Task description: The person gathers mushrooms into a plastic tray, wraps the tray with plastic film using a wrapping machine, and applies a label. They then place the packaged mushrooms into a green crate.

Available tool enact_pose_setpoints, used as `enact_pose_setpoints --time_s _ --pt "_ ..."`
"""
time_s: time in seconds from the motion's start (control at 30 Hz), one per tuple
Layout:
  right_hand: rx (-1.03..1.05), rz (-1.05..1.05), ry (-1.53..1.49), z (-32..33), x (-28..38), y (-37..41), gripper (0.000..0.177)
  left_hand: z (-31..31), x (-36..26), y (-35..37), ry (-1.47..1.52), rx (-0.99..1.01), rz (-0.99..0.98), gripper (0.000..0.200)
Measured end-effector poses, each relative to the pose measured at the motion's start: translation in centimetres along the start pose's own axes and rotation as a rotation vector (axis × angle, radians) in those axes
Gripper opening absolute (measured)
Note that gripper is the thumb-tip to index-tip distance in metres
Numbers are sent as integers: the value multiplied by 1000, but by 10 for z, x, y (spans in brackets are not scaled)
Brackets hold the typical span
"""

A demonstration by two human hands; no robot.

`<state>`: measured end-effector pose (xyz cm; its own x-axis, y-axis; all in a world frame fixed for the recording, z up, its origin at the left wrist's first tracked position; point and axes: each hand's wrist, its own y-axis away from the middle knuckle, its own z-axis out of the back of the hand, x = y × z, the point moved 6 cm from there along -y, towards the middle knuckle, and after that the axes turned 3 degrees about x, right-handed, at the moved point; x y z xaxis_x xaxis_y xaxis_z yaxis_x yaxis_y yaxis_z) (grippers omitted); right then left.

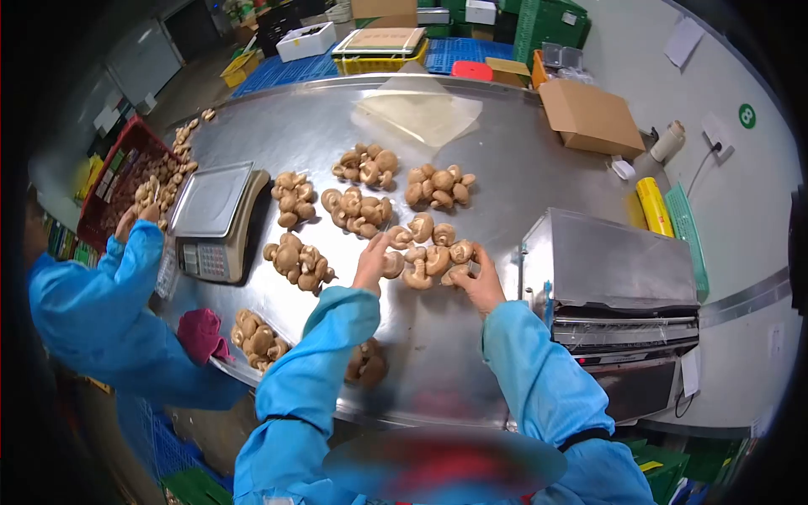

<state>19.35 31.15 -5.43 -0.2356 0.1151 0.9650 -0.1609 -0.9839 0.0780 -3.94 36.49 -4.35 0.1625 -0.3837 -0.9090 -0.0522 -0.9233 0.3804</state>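
The left hand (371,263), fingers spread at nine o'clock, and the right hand (480,282), curled at four o'clock with its grip unclear, hem the mushroom pile (427,252) mid-surface (497,160), apparently gathering it, which calls for gentle cupping.

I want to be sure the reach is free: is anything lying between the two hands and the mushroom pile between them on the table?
Nothing visible stands in the way. The left hand and the right hand touch the mushroom pile from either side, fingers right against the mushrooms.

head view, looking down, close over table (471,353)
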Motion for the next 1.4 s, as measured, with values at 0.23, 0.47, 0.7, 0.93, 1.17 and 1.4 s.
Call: enact_pose_setpoints --time_s 0.23,0.47,0.7,0.93,1.17,1.4 --pt "102 -22 -361 90 132 62 74 -65 -94 91 61 252 -108 59" --pt "100 -50 -350 247 126 85 73 -211 -82 119 111 516 -15 66" --pt "114 -140 -276 385 51 81 76 -345 -32 134 -2 562 142 72" --pt "79 -188 -211 440 38 93 72 -358 -24 146 -232 542 20 64" --pt "459 614 1214 462 72 167 59 -313 -54 199 -1571 857 -1193 41" --pt "466 527 555 421 45 144 22 -335 -37 194 -1801 1203 -1253 41"
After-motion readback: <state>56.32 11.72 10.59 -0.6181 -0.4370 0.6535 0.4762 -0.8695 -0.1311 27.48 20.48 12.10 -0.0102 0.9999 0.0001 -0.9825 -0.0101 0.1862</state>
